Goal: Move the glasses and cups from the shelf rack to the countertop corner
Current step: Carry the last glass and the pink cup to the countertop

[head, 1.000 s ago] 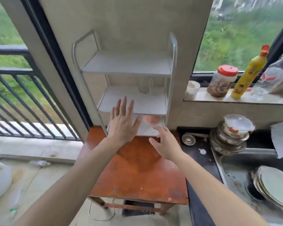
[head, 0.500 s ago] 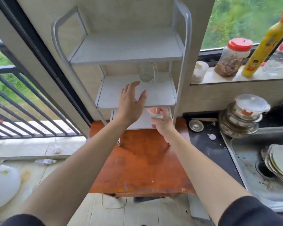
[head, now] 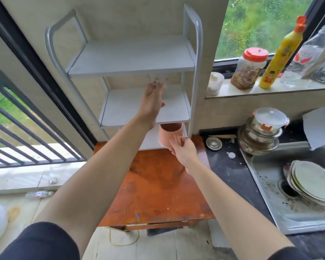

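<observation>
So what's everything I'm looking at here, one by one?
table: one, orange-brown wood, beside the countertop
shelf rack: one, white, three tiers, on the table
pink cup: one, pink, at the bottom tier's front
glass mug: one, clear, back of middle tier
white cup: one, white, left end of the windowsill
jar: one, clear with red lid, windowsill
squeeze bottle: one, yellow with orange cap, windowsill
plastic bottle: one, clear, windowsill
bowls: one pile, metal, countertop, lidded container on top
sink: one, steel, right side
plates: one stack, pale, in the sink
left hand: one, at the glass mug, grip unclear
right hand: one, pinching the pink cup's handle
</observation>
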Demonstrator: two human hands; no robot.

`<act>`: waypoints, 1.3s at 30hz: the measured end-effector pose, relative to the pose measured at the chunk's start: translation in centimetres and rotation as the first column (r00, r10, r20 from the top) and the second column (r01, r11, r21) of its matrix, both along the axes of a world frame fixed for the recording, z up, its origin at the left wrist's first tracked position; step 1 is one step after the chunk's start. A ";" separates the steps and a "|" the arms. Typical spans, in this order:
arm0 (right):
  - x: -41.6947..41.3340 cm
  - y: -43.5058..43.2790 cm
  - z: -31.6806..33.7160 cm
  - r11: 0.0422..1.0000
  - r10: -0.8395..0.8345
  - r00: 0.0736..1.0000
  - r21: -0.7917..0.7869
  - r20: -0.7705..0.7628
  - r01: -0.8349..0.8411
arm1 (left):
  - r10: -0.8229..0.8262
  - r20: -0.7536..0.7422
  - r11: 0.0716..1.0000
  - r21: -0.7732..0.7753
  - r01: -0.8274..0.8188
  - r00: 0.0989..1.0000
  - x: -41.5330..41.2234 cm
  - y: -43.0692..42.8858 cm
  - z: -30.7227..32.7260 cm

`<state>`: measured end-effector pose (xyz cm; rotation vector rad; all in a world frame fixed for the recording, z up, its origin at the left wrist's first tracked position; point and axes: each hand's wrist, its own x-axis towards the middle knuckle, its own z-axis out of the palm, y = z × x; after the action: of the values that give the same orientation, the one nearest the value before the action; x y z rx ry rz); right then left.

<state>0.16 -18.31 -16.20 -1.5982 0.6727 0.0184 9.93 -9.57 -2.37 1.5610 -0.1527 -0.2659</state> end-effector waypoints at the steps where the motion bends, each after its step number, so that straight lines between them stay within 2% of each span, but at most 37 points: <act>1: 0.0 0.2 0.1 1.000 -0.006 1.000 -0.005 -0.003 0.006 | 0.038 0.004 0.999 0.019 -0.039 0.999 -0.5 0.7 0.0; 6: 0.0 1.4 0.4 0.997 -0.071 0.997 -0.023 0.004 0.071 | 0.231 -0.028 0.973 -0.016 -0.232 0.972 -4.0 4.6 -0.2; 11: -1.7 2.6 0.6 0.991 -0.129 0.992 0.024 -0.003 0.129 | 0.441 -0.086 0.889 -0.092 -0.448 0.893 -9.1 8.5 -2.3; 17: -6.3 3.5 -0.8 0.979 -0.202 0.977 0.010 0.067 0.202 | 0.568 -0.030 0.823 0.024 -0.568 0.822 -14.5 10.9 -7.9; 21: -10.8 3.8 -2.1 0.953 -0.304 0.951 0.021 0.048 0.303 | 0.569 -0.129 0.821 0.137 -0.554 0.812 -17.1 10.1 -12.9; 26: -16.9 0.7 -2.7 0.863 -0.501 0.862 -0.027 0.078 0.504 | 0.415 -0.153 0.904 0.179 -0.388 0.897 -19.6 5.2 -15.2; 31: -23.5 -5.3 -1.5 0.682 -0.724 0.669 0.031 0.168 0.731 | 0.188 -0.112 0.970 0.180 -0.166 0.976 -22.8 -2.2 -14.8; 36: -32.1 -11.8 0.7 0.491 -0.855 0.463 0.079 0.233 0.868 | -0.072 -0.116 0.980 0.175 0.092 0.991 -29.3 -10.6 -13.7; 39: -38.6 -15.6 1.7 0.405 -0.887 0.372 0.074 0.275 0.911 | -0.211 -0.086 0.961 0.161 0.223 0.974 -34.9 -15.9 -12.4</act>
<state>-38.41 -33.95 -14.51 -1.0674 1.2752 -1.0758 -25.00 -25.44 -14.79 1.7036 -0.2545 -0.5156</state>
